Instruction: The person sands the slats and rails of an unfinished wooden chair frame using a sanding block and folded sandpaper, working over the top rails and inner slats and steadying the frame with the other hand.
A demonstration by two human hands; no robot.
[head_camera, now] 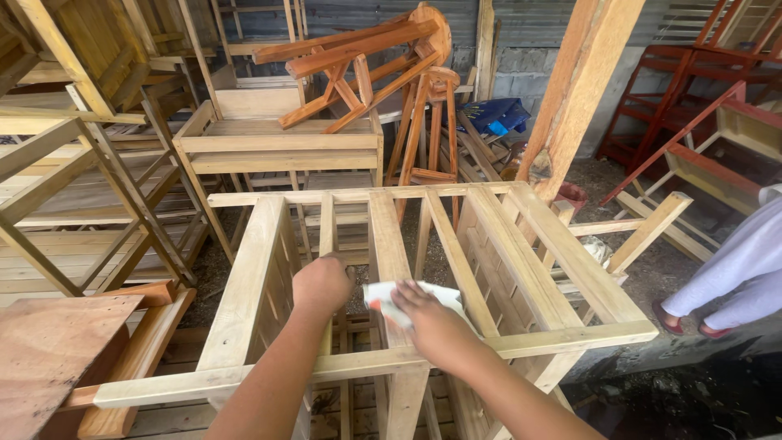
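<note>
- Both forearms reach forward over the bare wooden frame (391, 244).
- Left hand (320, 285) is curled shut, gripping a thin slat (327, 228).
- Right hand (428, 318) lies flat, fingers spread, pressing a white sheet of sandpaper (399, 295) onto the middle slat (389, 236).

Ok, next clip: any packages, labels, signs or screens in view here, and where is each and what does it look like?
No signs, screens or clear labels show.
White folded sheet with a red-orange patch: under the right hand, pressed on a slat of the pale unfinished wooden frame; too blurred to tell whether it is packaging or sandpaper.
Blue crumpled bag or sheet: on the ground at the back, by the grey wall.
The left hand grips a neighbouring slat.
</note>
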